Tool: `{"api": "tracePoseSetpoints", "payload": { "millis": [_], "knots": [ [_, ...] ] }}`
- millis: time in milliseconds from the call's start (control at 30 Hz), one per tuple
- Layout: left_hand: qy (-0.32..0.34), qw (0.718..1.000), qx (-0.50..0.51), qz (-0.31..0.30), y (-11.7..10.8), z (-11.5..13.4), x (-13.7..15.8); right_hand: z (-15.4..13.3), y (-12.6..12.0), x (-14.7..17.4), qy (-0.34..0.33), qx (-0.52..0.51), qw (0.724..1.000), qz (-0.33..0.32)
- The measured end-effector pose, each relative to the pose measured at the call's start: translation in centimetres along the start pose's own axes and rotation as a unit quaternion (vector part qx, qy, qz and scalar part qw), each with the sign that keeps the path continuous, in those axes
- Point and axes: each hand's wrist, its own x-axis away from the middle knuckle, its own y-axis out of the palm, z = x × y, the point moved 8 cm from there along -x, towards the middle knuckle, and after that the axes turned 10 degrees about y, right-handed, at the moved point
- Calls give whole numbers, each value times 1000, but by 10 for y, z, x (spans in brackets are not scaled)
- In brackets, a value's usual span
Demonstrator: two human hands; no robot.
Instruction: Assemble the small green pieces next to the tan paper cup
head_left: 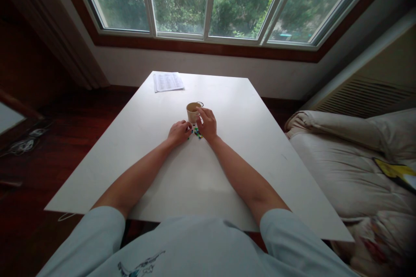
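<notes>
A small tan cup [191, 116] stands upright near the middle of the white table [195, 181]. In front of it lies a loose pile of tiny coloured pieces [197, 133], green, blue, yellow and dark, too small to name. My right hand [208, 124] is at the cup's right side, thumb and index finger apart, the index fingertip by the rim; whether it touches the cup I cannot tell. My left hand [180, 132] rests on the table left of the pile, fingers curled in beside the pieces. What its fingertips hold, if anything, is hidden.
Printed sheets of paper [168, 82] lie at the table's far left corner. A thin dark loop [200, 103] shows just behind the cup. A padded beige sofa [344, 160] stands to the right, and white cables [24, 145] lie on the floor at left.
</notes>
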Motion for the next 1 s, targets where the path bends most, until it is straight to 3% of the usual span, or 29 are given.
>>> {"api": "tracePoseSetpoints", "payload": {
  "millis": [333, 667, 1000],
  "knots": [
    [-3, 1000, -8, -4, 0, 2, -1, -6, 19, -2, -38, 91, 994, -49],
    [-4, 1000, -3, -2, -1, 2, -1, -2, 17, 1, -51, 60, 996, -38],
    [-1, 1000, 0, -3, 5, -5, -2, 21, 20, -1, 18, 11, 999, -33]
  ]
}}
